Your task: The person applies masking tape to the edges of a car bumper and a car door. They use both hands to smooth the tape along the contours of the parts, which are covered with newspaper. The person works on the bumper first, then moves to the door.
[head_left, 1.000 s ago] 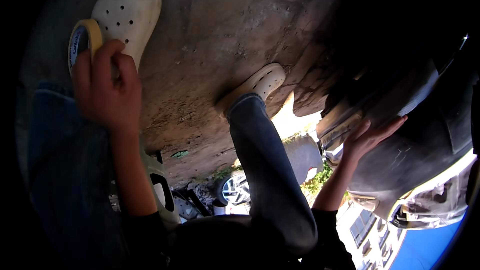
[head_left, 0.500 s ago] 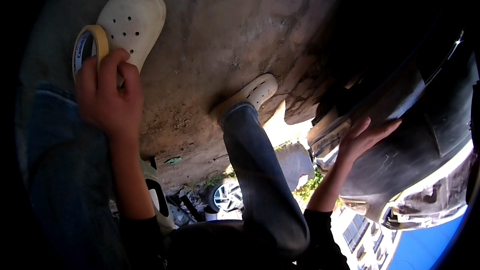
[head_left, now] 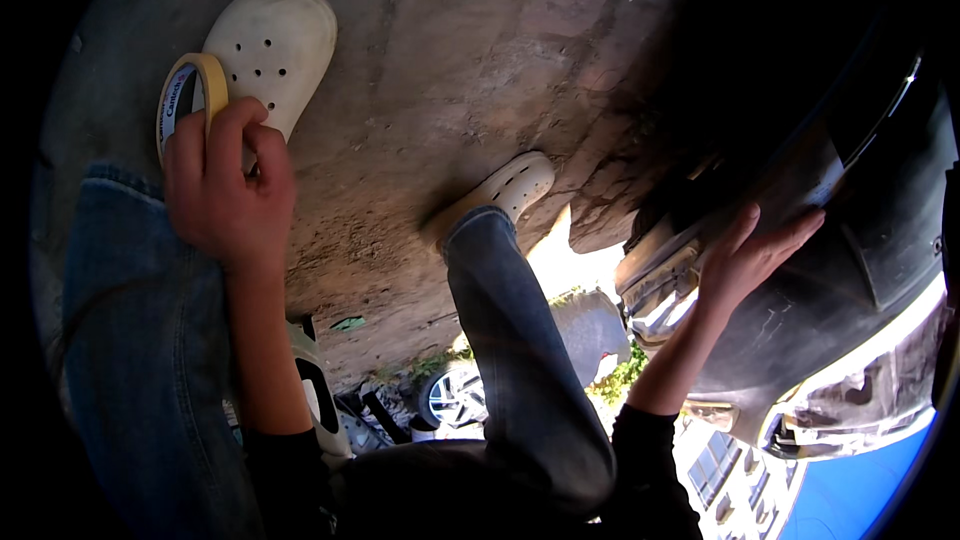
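My left hand is closed around the lower part of a roll of yellow masking tape, whose white inner core shows. The roll stands on edge in my grip, above my left clog. On the right, my right hand is open, its thumb and fingers apart and holding nothing. Its fingertips lie against or just over a dark car body panel; I cannot tell whether they touch. A glossy dark edge of the panel runs up beyond those fingers into deep shadow.
My cream clogs rest on rough, dirty ground. Below lie a silver-spoked wheel, a pale car part and a grey slab-like object beside green plants. A building shows at the lower right.
My right hand has slid a little to the right and up along the dark panel. The left hand and its tape have shifted slightly right in the picture, still gripped.
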Tool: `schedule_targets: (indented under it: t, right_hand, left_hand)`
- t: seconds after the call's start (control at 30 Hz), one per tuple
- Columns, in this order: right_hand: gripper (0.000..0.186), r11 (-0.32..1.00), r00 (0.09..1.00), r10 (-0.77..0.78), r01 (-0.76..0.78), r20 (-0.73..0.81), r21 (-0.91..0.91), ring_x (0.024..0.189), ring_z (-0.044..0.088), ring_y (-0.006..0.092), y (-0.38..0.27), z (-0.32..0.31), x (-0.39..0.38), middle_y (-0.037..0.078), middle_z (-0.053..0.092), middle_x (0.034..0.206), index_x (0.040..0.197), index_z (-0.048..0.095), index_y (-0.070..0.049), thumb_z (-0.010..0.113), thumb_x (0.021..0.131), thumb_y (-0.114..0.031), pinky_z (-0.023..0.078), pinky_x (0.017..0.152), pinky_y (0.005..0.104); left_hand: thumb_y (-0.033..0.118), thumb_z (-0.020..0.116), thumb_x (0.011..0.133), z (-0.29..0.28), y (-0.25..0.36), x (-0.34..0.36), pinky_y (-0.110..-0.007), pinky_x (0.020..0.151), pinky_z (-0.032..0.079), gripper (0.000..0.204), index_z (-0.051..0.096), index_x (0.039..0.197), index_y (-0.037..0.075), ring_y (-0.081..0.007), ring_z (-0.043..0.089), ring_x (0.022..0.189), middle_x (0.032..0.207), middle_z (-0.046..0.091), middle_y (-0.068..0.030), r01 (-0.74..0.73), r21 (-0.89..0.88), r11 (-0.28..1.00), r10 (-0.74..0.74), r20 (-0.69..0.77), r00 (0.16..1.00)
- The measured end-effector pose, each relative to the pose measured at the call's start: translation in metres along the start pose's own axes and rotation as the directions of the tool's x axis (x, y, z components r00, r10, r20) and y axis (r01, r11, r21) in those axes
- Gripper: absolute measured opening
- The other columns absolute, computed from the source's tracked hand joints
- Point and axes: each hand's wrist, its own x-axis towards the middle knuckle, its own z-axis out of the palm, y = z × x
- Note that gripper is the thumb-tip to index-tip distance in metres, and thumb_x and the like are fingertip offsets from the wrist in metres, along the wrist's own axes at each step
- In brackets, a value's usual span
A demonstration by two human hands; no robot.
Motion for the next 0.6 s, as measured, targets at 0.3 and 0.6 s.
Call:
schedule_targets:
  t: [0.3,0.6]
  right_hand:
    - [0.081,0.999,0.997,-0.011,0.015,-0.077,0.046,0.143,0.029,0.0467,0.0,0.002,0.026,0.033,0.025,0.154,0.154,0.015,0.003,0.05,0.101,-0.047,0.031,0.115,0.0506]
    - [0.081,0.993,0.992,0.081,-0.072,-0.097,0.09,0.142,0.031,0.0458,-0.001,0.002,0.032,0.032,0.027,0.154,0.154,0.017,0.002,0.052,0.1,-0.048,0.032,0.115,0.0493]
  left_hand:
    - [0.002,0.063,0.078,-0.001,0.001,0.001,-0.037,0.062,0.049,0.017,0.068,0.085,0.016,-0.0229,0.058,0.071,0.08,0.057,-0.0017,-0.015,0.012,1.0,0.015,0.002,1.0]
    - [0.002,0.064,0.077,-0.001,0.001,0.001,-0.038,0.061,0.048,0.017,0.068,0.084,0.017,-0.024,0.057,0.069,0.079,0.056,-0.0021,0.004,-0.018,1.0,-0.004,0.004,1.0]
